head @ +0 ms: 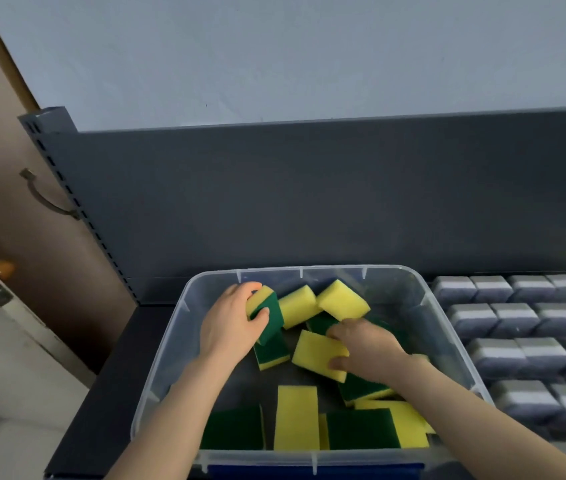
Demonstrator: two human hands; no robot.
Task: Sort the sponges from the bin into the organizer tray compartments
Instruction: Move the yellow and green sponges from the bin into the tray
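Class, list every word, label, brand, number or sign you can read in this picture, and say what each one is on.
None: there is no readable text anywhere in the view.
The clear plastic bin, the yellow-and-green sponges, the grey sponges and the dark shelf panel show no print.

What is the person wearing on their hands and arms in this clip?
Nothing visible: the left hand and right hand are bare, with no gloves, rings or watch showing. The left forearm and right forearm are bare too; no sleeves reach into view.
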